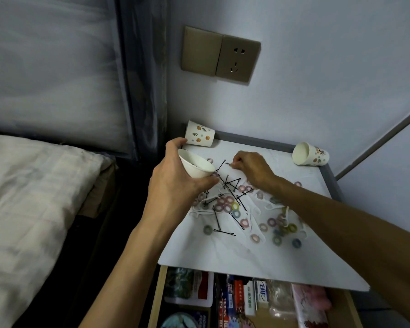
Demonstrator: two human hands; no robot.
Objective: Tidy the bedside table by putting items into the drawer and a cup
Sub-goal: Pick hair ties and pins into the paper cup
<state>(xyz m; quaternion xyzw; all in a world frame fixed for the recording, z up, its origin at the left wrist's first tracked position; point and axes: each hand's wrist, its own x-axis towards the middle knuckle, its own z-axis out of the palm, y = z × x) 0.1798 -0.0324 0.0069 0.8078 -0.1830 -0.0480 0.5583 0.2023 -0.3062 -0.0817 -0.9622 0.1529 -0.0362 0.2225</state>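
At frame centre, a white paper cup (195, 165) is gripped, tilted, by the left hand (175, 181); a small blurred item (228, 164) is pinched by the right hand (253, 170) near black metal bobby pins (224, 232) on the white tabletop (222, 256).

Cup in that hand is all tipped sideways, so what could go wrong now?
1. The left hand holds the cup tilted, with something dark inside; it might slide out.
2. The right hand pinches a small item; it could slip and drop among the scattered hairpins.
3. The right forearm is above the hair ties; a sweep might knock some into the open drawer.
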